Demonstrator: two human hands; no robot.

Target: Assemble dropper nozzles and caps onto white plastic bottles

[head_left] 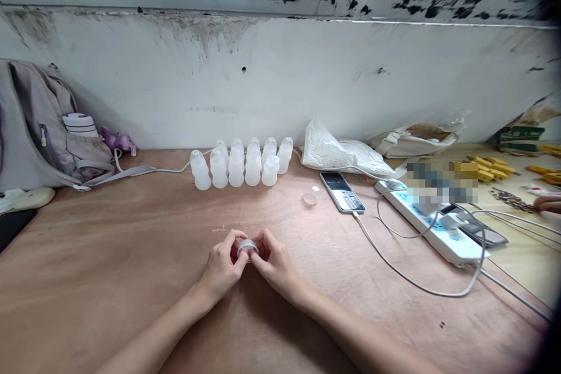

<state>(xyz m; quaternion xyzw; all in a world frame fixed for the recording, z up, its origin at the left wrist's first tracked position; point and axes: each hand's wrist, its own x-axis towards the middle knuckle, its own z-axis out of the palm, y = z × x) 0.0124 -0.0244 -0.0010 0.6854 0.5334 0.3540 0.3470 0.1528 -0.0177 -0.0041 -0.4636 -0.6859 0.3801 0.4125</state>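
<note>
Near the middle of the wooden table (131,269), my left hand (223,260) and my right hand (274,260) are closed round the two sides of a small clear round part (248,245). Both thumbs press at its near side, and the fingers partly hide it. Beyond my hands, several frosted white bottles (236,166) stand upright in rows by the wall. One shorter bottle (270,170) at the right front has an open-looking top. A clear round cap (310,198) and a small white disc (315,189) lie to the right of the bottles.
A phone (342,191) on a cable and a white power strip (432,225) lie at the right. Behind them are a white plastic bag (328,149) and a cloth pouch (421,139). A backpack (39,123) stands at left. Another person's hand (547,204) shows at far right.
</note>
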